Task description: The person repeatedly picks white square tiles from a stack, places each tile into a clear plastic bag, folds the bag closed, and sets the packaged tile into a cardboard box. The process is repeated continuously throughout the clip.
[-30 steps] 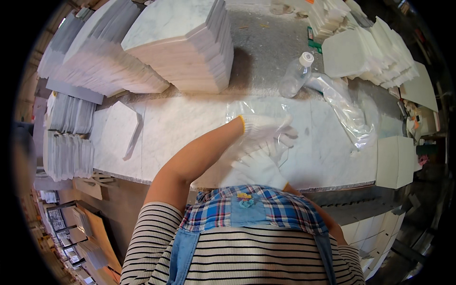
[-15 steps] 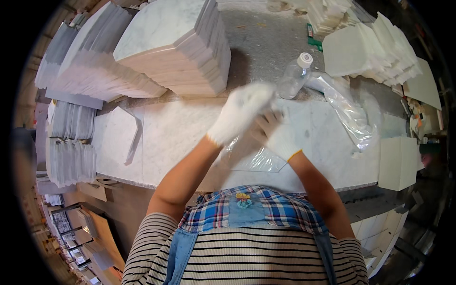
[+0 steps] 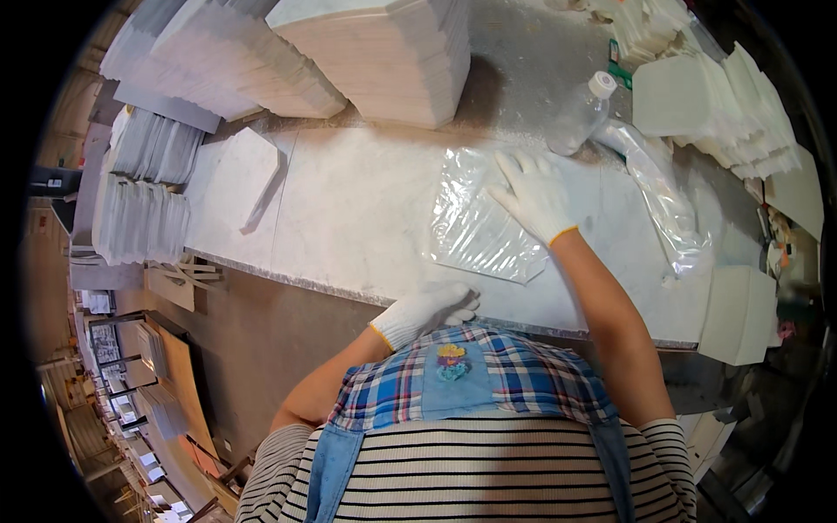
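Note:
A clear, wrinkled plastic bag [image 3: 475, 222] lies flat on the white stone work surface [image 3: 349, 200]; whether a pale tile is inside it I cannot tell. My right hand [image 3: 534, 193], in a white knit glove with a yellow cuff, rests palm down on the bag's right part, fingers spread. My left hand [image 3: 427, 314], gloved alike, hovers at the table's front edge close to my apron [image 3: 471, 370]. Its fingers are loosely bent and a little apart, with nothing visible in them.
Tall stacks of white angular tiles [image 3: 375, 65] stand at the back left. A single tile [image 3: 247, 174] lies on the left. A clear bottle [image 3: 577, 122], crumpled plastic film [image 3: 654, 187] and more stacked tiles [image 3: 689, 96] are at the right.
My left hand has dropped from above the bag toward my waist. My right hand has spread flat over the bag, which now shows more fully. The view has shifted.

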`<move>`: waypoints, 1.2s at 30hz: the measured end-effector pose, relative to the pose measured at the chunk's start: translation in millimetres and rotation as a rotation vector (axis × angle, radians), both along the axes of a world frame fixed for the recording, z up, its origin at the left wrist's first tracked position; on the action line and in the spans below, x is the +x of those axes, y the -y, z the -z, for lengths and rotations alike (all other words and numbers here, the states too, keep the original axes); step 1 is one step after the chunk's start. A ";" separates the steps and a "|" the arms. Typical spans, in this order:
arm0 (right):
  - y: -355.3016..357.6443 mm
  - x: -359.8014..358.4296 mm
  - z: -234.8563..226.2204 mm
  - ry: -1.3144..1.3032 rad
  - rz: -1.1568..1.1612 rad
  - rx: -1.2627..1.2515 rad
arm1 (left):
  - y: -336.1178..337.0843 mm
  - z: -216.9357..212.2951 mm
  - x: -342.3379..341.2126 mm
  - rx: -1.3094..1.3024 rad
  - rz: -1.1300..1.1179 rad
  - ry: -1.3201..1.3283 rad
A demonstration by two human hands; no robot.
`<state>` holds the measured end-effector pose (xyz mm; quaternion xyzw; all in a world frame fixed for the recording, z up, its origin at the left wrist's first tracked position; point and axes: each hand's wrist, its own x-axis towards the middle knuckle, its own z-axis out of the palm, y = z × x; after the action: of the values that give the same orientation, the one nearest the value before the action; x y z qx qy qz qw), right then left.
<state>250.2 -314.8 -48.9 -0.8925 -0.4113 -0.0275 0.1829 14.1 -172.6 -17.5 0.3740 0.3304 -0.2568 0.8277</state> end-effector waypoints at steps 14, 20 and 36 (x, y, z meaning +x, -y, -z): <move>16.3 -116.8 -9.2 -0.040 0.241 -0.082 | 30.1 28.1 -65.6 -0.296 -0.222 -0.128; 29.6 -166.2 -11.6 -0.045 0.357 -0.082 | 44.5 16.7 -82.4 -0.289 -0.416 0.071; 104.7 -196.2 -23.1 -0.905 0.641 0.607 | -7.0 -33.0 -48.7 0.313 0.072 0.320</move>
<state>53.9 -419.4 -25.9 -0.8030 0.0207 0.1839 0.5665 -34.6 -165.6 15.5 0.5452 0.2170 -0.1691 0.7919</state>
